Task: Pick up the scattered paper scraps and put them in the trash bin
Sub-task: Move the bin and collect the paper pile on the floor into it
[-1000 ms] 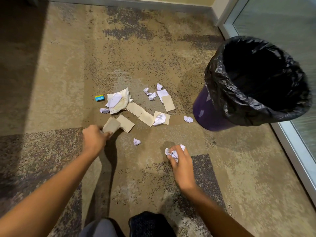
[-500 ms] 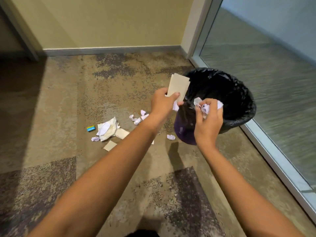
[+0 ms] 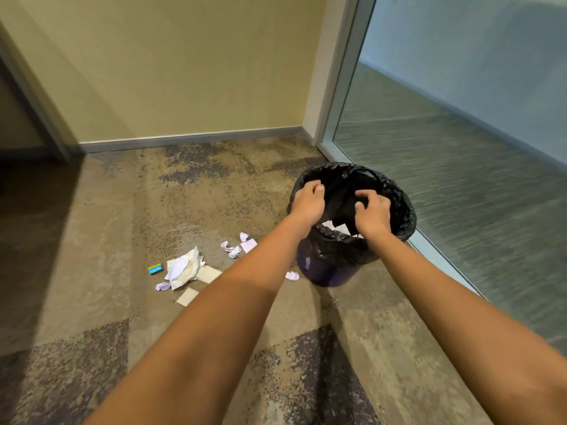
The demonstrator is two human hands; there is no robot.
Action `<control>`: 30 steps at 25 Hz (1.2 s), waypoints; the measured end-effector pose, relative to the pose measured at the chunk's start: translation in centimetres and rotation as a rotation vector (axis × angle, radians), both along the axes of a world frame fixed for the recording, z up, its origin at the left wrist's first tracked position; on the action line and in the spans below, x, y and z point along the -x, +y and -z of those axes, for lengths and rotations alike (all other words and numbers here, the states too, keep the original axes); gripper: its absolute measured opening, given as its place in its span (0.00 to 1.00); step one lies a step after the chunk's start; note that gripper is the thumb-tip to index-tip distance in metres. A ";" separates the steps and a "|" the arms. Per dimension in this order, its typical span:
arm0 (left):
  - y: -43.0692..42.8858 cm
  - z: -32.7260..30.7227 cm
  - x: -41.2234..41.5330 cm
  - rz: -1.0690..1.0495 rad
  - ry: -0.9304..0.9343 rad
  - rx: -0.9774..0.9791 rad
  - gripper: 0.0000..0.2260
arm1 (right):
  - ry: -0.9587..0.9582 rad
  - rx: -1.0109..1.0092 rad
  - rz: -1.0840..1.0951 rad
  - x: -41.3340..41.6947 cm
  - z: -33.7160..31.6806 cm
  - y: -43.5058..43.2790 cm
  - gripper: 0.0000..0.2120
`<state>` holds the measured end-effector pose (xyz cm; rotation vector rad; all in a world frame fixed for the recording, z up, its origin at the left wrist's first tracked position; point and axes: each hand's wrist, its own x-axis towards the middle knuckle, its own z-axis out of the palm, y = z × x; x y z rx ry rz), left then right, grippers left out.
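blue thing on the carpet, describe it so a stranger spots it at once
From the black-lined trash bin by the glass wall, look left to the big paper pile. The small blue item lies just off its left edge, the only bright-coloured piece among white and tan scraps.

left hand (image 3: 308, 204) | right hand (image 3: 372, 214) | empty, over trash bin (image 3: 406, 216) | scraps (image 3: 184, 268) beside it
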<state>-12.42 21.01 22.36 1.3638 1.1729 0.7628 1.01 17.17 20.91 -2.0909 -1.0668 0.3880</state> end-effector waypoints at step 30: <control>-14.5 8.6 29.6 -0.614 -0.004 0.176 0.15 | -0.058 -0.268 -0.421 22.3 6.2 -11.1 0.07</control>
